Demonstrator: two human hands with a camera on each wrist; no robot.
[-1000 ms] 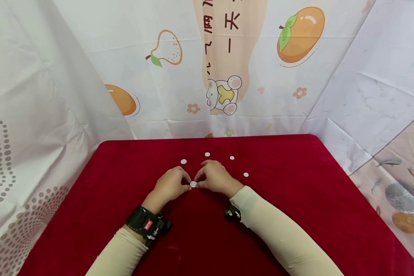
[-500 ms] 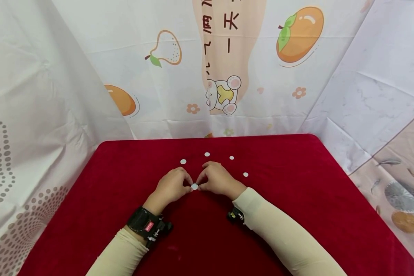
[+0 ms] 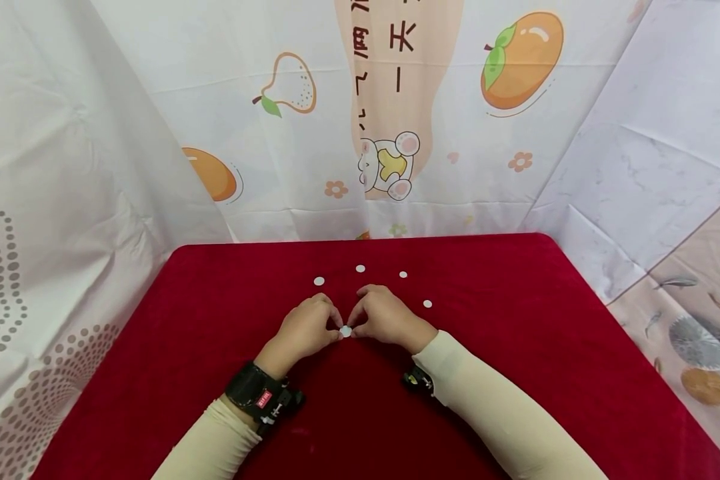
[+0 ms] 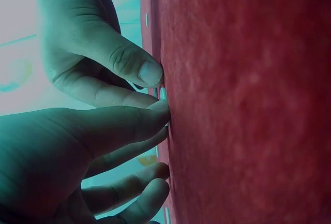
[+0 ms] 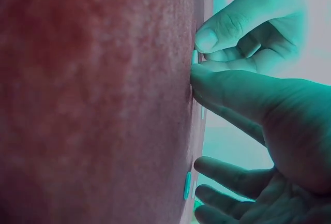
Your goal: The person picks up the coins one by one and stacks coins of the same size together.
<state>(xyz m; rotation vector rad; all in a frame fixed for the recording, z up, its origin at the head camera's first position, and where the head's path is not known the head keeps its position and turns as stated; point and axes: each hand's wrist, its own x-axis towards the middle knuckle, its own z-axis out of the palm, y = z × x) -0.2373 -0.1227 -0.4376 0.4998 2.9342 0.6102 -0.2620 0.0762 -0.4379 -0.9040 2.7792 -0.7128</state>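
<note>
A small flat white disc (image 3: 345, 331) lies at the red cloth's surface, near the middle of the table. From its left side my left hand (image 3: 309, 327) pinches the edge with thumb and index finger. My right hand (image 3: 390, 319) pinches the opposite edge the same way. Seen from the left wrist, only a thin rim of the disc (image 4: 163, 93) shows between the two thumbs. The right wrist view has the left thumb (image 5: 207, 39) right at the disc's upper end, while the other fingers of the right hand spread away, low over the cloth.
Beyond the hands, several more white discs form a loose arc: one at the left (image 3: 319, 281), one at the back (image 3: 361, 269), others at the right (image 3: 428, 304). The red cloth (image 3: 228, 287) covers the table. Printed curtains (image 3: 300, 167) hang behind and beside it.
Both hands have slid the pinched disc slightly to the right and toward the person. The discs in the arc have kept their places.
</note>
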